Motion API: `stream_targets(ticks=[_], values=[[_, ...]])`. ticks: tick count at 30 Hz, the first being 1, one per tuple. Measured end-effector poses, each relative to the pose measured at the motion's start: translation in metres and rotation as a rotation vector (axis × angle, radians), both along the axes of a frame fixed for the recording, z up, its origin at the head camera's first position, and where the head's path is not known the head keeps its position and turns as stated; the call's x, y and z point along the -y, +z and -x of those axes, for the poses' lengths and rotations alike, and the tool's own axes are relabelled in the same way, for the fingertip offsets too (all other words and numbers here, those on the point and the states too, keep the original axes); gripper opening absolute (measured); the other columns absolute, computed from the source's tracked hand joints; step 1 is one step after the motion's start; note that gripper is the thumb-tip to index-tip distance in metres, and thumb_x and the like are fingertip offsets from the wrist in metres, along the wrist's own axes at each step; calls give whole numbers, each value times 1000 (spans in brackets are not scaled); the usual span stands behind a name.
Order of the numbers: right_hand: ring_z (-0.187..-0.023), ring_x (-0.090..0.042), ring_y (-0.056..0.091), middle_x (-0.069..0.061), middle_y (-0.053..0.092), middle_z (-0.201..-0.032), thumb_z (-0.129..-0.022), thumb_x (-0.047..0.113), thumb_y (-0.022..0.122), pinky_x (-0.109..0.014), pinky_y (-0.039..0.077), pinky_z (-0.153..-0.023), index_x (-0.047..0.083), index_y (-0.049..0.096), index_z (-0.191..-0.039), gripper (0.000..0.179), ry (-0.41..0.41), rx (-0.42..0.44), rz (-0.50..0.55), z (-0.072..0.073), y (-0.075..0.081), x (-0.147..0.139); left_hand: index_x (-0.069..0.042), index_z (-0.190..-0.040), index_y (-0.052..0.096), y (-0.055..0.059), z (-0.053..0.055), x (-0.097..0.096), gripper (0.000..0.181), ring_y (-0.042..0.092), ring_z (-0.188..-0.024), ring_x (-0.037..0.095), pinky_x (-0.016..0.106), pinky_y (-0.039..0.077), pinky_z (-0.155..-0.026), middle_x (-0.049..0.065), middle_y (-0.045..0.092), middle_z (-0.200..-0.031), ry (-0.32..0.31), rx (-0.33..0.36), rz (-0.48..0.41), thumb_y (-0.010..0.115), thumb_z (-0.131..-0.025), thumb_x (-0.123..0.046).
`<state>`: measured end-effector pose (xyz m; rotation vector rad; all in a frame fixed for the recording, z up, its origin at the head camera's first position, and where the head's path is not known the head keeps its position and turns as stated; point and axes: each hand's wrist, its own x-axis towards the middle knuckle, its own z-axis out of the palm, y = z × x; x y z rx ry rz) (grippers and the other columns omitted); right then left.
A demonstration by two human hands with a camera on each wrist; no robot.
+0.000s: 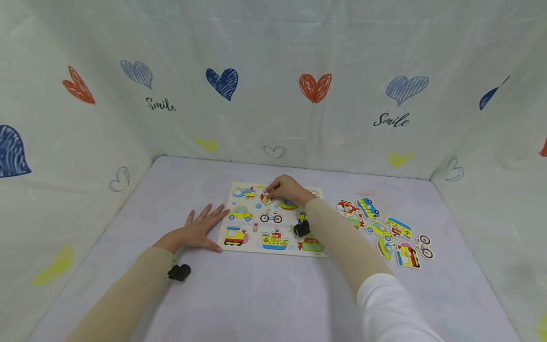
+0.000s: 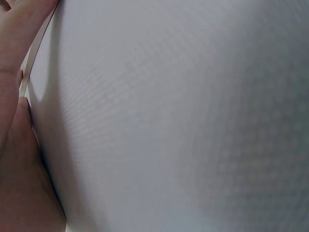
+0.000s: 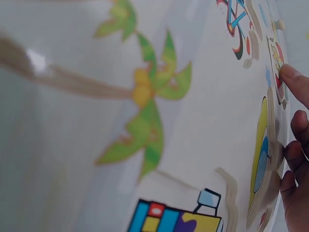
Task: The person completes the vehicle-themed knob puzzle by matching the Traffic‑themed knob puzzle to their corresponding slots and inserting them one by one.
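Note:
My right hand (image 1: 288,187) reaches over the far side of a white picture puzzle board (image 1: 255,243). Its thumb and fingertips pinch a small puzzle piece (image 1: 266,201) with red and yellow on it, at the top row; the fingers cover part of its picture. From the right wrist, a fingertip (image 3: 291,77) lies against that piece (image 3: 278,60). My left hand (image 1: 198,232) rests on the table with fingers spread, its fingertips and thumb at the board's left edge. The board carries vehicle pictures, among them a yellow car (image 1: 240,213), a bicycle (image 1: 271,216) and a ship (image 1: 274,240).
Right of the board lies a loose group of puzzle pieces, including a helicopter (image 1: 348,208), a bus (image 1: 368,209), a train (image 1: 408,255) and a bicycle piece (image 1: 424,247). The pale tabletop (image 1: 239,299) meets a curtain (image 1: 265,118) printed with hearts at the back and sides.

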<state>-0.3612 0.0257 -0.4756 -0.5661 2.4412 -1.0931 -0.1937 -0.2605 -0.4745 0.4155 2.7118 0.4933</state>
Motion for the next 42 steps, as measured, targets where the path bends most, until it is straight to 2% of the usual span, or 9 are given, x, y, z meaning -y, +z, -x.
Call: stream_targets(ticks=[6, 15, 23, 30, 42], values=[[-99, -17, 55, 3, 65, -99, -83, 26, 79, -35, 44, -90, 22, 79, -92, 10, 3, 3, -10, 0, 0, -1, -17, -156, 21, -2, 1, 1, 114, -7, -146, 42, 70, -11, -105, 11, 6, -163, -5, 2, 4, 85, -68, -50], [-94, -18, 54, 1, 64, -96, -82, 25, 80, -32, 45, -81, 19, 79, -93, 13, 14, -3, -23, 1, 2, -2, -18, -156, 21, -2, 2, 4, 115, -7, -146, 42, 70, -11, -105, 11, 6, -163, -6, 3, -14, 85, -67, -51], [-98, -16, 56, 4, 65, -100, -84, 25, 79, -33, 45, -90, 19, 79, -96, 14, 27, -13, -38, -2, 5, -2, -18, -156, 21, -1, 1, 2, 114, -7, -146, 42, 70, -12, -105, 11, 6, -163, -1, 9, -11, 86, -67, -49], [-98, -16, 57, 3, 65, -104, -85, 24, 78, -31, 48, -82, 19, 78, -95, 11, 24, 14, 4, -4, 5, -4, -17, -156, 21, -1, 1, 2, 114, -7, -146, 42, 71, -11, -105, 12, 7, -163, -2, 2, 1, 86, -67, -49], [-90, -17, 56, 2, 65, -96, -84, 26, 78, -30, 47, -76, 17, 78, -97, 16, 56, -32, -61, -1, 3, -2, -18, -156, 21, 2, 1, 2, 115, -7, -146, 42, 71, -11, -105, 12, 6, -163, -4, 8, -8, 85, -67, -51]])
